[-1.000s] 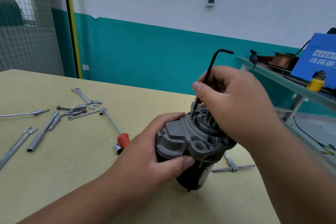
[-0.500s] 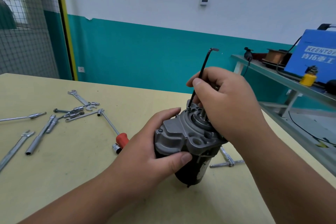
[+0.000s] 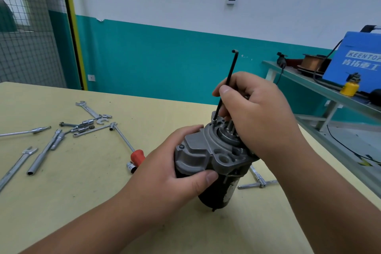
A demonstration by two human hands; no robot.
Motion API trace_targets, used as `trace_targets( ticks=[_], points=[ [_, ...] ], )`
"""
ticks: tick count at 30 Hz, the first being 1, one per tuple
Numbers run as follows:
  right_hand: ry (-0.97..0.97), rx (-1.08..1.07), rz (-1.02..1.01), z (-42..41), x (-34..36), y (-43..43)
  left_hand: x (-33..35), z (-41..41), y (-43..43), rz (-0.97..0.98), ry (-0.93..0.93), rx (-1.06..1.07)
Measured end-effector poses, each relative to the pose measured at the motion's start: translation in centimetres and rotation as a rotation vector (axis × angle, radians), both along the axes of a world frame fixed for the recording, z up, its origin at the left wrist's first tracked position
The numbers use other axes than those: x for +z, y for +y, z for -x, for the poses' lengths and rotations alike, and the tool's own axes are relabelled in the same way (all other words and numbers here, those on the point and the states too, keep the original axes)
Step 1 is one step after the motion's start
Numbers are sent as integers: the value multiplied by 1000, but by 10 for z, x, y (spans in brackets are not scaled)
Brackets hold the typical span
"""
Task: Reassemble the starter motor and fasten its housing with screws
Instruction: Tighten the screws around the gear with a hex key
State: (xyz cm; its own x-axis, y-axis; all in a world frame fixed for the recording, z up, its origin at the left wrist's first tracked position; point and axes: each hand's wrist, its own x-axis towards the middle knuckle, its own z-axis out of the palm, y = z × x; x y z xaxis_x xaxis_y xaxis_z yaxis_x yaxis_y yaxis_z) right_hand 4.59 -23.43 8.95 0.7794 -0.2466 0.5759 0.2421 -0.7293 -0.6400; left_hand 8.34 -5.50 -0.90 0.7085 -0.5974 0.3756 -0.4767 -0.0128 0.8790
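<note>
The starter motor stands tilted on the yellow table, grey cast housing on top and black body below. My left hand grips the housing from the left, thumb across its front. My right hand pinches a black L-shaped hex key between thumb and fingers. The key's long shaft stands nearly upright, its lower tip set in a screw at the housing's far rim. The short bent end points left at the top. A small screw head shows on the housing's left corner.
Several spanners and sockets lie scattered at the table's left. A red-handled T-wrench lies beside my left hand, another T-bar tool behind the motor on the right. A side bench holds a blue welder and a yellow can.
The hex key has turned in my right hand: its short bent end pointed right, now it points left. My left hand keeps its grip on the housing.
</note>
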Motion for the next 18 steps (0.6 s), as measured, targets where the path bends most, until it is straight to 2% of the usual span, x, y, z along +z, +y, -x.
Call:
trace_targets(
  ticks=[18],
  points=[
    [4, -23, 39, -1, 1, 1, 5, 1, 0, -2, -34, 12]
  ],
)
